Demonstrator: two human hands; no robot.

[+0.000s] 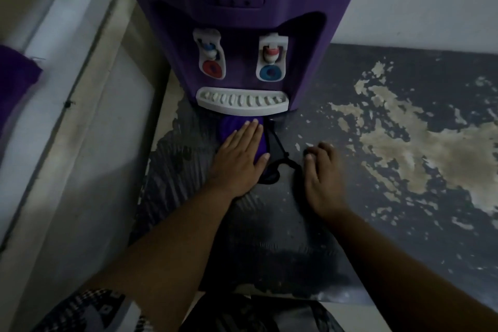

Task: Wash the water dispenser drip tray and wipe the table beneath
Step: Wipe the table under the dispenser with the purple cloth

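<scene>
A purple water dispenser point(242, 8) stands on a dark table point(350, 224) with peeling paint. Its white slatted drip tray point(242, 102) sits in place at the dispenser's base, under the two taps. Just in front of the tray lies a purple cloth point(229, 127) with a dark part at its right point(273, 148). My left hand point(239, 159) lies flat on the cloth, fingers together, pressing it to the table. My right hand point(320, 178) rests on the table to the right of the cloth, fingers curled downward, fingertips near a black cord point(289, 162).
Pale worn patches point(404, 148) spread over the table's right side. A white door frame point(54, 62) runs along the left, with a purple fabric point(16, 83) at the left edge. A white wall stands behind the dispenser.
</scene>
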